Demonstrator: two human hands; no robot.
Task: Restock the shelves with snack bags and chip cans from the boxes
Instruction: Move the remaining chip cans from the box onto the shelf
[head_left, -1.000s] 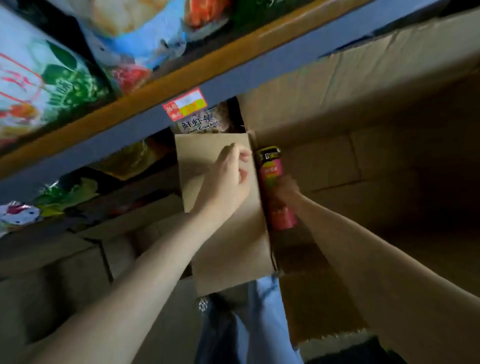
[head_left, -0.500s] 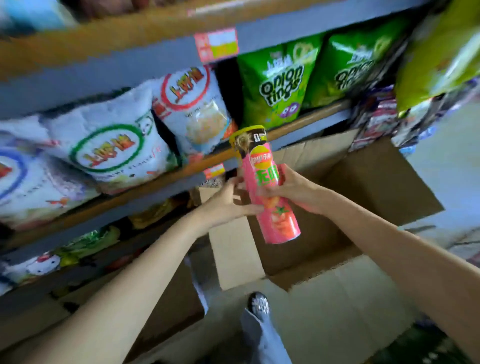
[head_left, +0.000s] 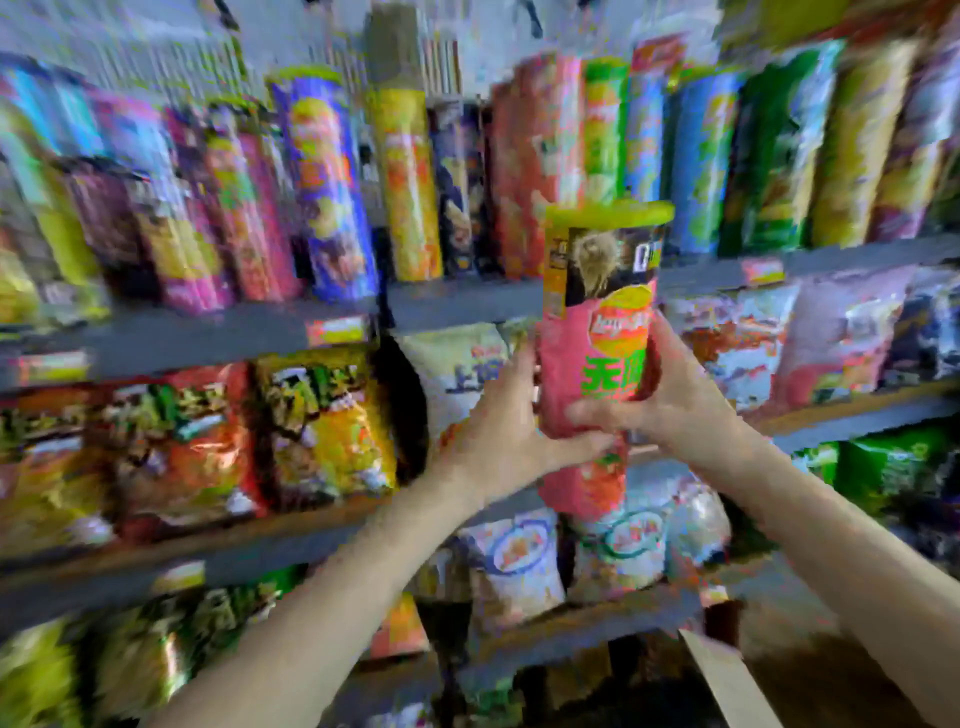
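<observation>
Lifted from low beside the open box half a second ago, the pink chip can (head_left: 597, 358) now stands upright at chest height in front of the shelving, and the view has swung up with it. Both forearms reach in from the bottom edge. The left hand (head_left: 506, 426) wraps the can's lower half from the left, fingers curled under it; the right hand (head_left: 670, 400) grips it from the right, thumb across the label. So both grips are closed on the one can. A cardboard flap (head_left: 727, 680) of the box shows at the bottom right corner.

Behind the can, snack bags (head_left: 322, 426) fill the middle shelves. Farther up, the top shelf (head_left: 467, 304) carries a row of standing cans (head_left: 405, 187), blurred but closely packed.

By my reading, this can is out of the box but not yet shelved; it likely belongs in that top row. How much stock remains in the box cannot be seen.
</observation>
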